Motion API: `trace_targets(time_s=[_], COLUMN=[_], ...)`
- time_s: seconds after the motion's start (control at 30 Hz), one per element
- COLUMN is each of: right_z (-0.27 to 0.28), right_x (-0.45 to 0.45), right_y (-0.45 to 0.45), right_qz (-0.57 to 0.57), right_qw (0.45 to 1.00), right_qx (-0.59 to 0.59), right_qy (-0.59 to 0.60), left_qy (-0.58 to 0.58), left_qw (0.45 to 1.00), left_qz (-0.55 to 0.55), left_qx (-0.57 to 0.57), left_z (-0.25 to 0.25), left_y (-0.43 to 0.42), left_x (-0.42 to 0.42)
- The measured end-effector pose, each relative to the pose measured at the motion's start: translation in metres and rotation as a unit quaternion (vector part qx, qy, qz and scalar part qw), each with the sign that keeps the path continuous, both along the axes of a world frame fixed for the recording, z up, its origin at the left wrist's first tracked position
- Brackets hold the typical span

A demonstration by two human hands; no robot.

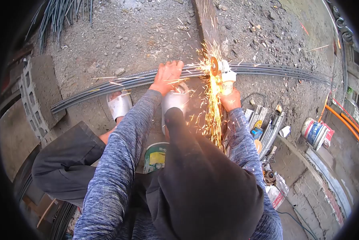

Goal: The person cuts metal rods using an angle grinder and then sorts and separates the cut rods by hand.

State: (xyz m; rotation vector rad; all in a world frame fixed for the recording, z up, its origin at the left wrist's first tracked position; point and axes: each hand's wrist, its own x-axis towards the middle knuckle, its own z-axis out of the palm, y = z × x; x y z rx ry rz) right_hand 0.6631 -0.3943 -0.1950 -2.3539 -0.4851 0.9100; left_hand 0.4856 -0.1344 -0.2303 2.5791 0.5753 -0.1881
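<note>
A bundle of long grey steel rods [267, 71] lies across the ground in front of me. My left hand [168, 77] is wrapped over the bundle, just left of the sparks. An angle grinder [227, 80] is held by its body in my right hand [230, 99]. Its disc [214, 66] touches the rods, and bright sparks [214, 116] stream down toward me. Beneath the cutting spot, a wooden beam [206, 24] runs away from me.
Light-coloured shoes [175, 98] are close behind the rods. A green bucket [155, 157] stands between my legs. Hollow blocks [33, 100] are at left, more rods [61, 18] at upper left. Metal profiles [272, 130], a paint bucket [313, 132] and orange pipes [349, 128] lie right.
</note>
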Motion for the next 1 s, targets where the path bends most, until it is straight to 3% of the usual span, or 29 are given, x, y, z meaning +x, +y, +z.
trace_targets(time_s=[0.13,0.2,0.53,0.73,1.0], right_z=[0.0,0.006,0.012,0.019,0.025], right_x=[-0.002,-0.001,-0.01,-0.01,-0.016], right_y=[0.001,0.003,0.002,-0.002,-0.003], right_qz=[-0.035,-0.024,-0.014,0.005,0.006], right_qw=[0.997,0.997,0.997,0.999,0.995], right_qx=[-0.065,-0.066,-0.063,-0.04,-0.096], right_qy=[0.015,0.019,-0.036,0.002,-0.024], left_qy=[-0.002,0.038,0.002,0.017,0.012], left_qw=[1.0,0.999,1.0,0.999,1.0], left_qz=[-0.002,-0.005,0.001,0.005,0.001], left_qx=[-0.015,-0.037,-0.021,-0.034,-0.022], left_z=[0.004,0.006,0.002,0.004,0.001], left_y=[0.001,0.002,0.0,0.001,0.0], left_x=[0.0,0.002,-0.001,0.0,-0.001])
